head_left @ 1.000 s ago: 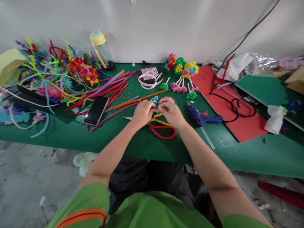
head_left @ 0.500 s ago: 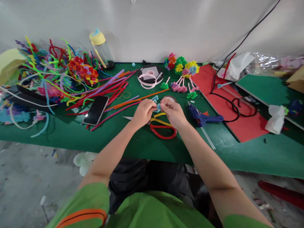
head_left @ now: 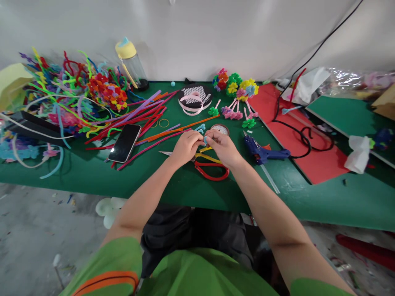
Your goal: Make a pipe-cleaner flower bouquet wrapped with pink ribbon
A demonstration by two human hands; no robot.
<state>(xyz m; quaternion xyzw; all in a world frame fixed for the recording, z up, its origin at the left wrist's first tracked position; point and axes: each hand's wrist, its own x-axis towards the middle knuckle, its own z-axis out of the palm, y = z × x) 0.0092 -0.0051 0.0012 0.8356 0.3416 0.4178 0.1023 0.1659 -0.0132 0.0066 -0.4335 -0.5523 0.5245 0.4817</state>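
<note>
Closer in, my right hand (head_left: pixel 224 148) has slid toward my left hand (head_left: pixel 186 147), and their fingertips meet at a small blue piece (head_left: pixel 205 140). Both hands seem to pinch it, I think because it is so tiny; fingers hide most of it. It is over the green surface (head_left: pixel 151 181), just far of the scissors (head_left: pixel 212 179). These and the glue gun (head_left: pixel 266 154) to the right lie near, maybe for easy reach.
</note>
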